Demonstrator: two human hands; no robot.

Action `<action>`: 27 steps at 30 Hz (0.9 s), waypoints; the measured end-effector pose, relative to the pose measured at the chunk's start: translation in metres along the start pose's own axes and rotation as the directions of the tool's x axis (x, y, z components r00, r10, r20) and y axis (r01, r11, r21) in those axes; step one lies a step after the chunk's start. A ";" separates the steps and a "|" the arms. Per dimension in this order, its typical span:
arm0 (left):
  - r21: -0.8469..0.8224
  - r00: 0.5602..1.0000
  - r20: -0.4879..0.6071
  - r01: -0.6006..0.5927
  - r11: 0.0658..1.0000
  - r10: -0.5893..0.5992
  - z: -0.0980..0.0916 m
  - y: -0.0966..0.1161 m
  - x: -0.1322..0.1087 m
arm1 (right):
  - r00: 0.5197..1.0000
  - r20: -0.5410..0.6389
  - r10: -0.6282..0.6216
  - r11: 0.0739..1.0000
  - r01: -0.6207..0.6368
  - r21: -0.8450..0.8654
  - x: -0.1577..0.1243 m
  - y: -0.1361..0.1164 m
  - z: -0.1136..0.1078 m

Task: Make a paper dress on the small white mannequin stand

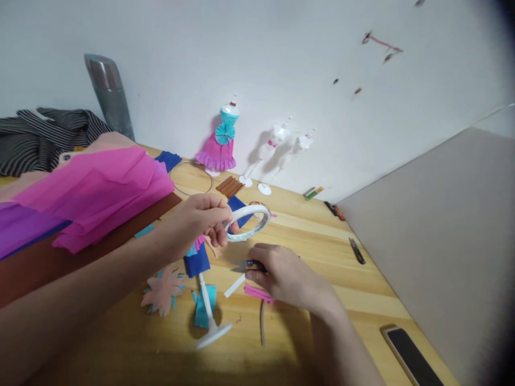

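My left hand (203, 220) is closed on a white roll of tape (248, 222) and holds it just above the wooden table (322, 241). Lower down, my right hand (281, 273) is closed on small scissors (243, 265), whose blades point left. A white strip of tape (234, 286) lies just under the blades. A mannequin stand (209, 311) in a blue paper dress (197, 261) lies on the table below my left hand. Pink paper strips (257, 293) rest beside my right hand.
Pink and purple crepe paper (88, 198) is piled at the left. A dressed mannequin (221, 142) and two bare ones (277, 153) stand by the wall. A paper flower (163, 292), brown strips (230, 186), a wire ring (191, 178), a phone (410, 354) and black clippers (357, 251) lie around.
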State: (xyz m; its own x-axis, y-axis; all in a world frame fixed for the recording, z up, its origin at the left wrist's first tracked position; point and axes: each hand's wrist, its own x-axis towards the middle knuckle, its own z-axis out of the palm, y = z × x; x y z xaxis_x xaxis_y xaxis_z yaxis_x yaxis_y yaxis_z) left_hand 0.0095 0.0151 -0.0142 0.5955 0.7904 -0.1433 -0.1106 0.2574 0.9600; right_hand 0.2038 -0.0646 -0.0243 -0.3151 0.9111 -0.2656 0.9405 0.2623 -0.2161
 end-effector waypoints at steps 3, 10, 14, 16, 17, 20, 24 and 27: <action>-0.045 1.000 -0.005 -0.021 0.999 0.020 -0.004 0.004 0.000 | 0.952 0.130 -0.277 0.957 0.260 0.129 0.014 0.001 0.011; 0.022 0.993 -0.049 -0.105 0.994 0.106 -0.013 0.016 -0.002 | 0.978 0.179 0.107 0.991 -0.090 -0.099 0.012 0.016 0.012; 0.115 0.993 -0.050 -0.096 0.989 0.103 -0.014 0.013 0.000 | 0.975 -0.126 0.183 0.966 -0.155 0.209 -0.003 0.026 -0.010; 0.173 0.996 -0.028 -0.076 0.982 0.082 -0.013 0.009 0.002 | 0.947 -0.273 0.167 0.913 -0.044 0.406 -0.008 0.025 -0.016; 0.199 0.997 -0.019 -0.066 0.978 0.071 -0.012 0.007 0.003 | 0.935 -0.318 0.158 0.877 0.015 0.480 -0.010 0.023 -0.017; 0.263 0.999 0.001 -0.047 0.964 0.049 -0.009 0.003 0.004 | 0.925 -0.356 0.132 0.776 0.127 0.618 -0.011 0.012 -0.012; 0.327 0.999 0.017 -0.031 0.944 0.027 -0.006 0.000 0.003 | 0.931 -0.326 0.162 0.667 0.141 0.732 -0.006 -0.002 0.002; 0.398 0.999 0.024 -0.050 0.916 0.044 -0.007 0.000 0.004 | 0.951 -0.258 0.171 0.567 0.119 0.815 -0.003 -0.008 0.010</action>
State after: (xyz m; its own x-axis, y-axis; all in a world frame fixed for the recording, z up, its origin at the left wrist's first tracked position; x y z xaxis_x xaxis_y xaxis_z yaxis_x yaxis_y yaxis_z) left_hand 0.0063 0.0220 -0.0165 0.6094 0.7872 -0.0950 0.1856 -0.0251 0.9823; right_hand 0.1961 -0.0726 -0.0309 -0.1057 0.9933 -0.0475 0.3920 -0.0022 -0.9200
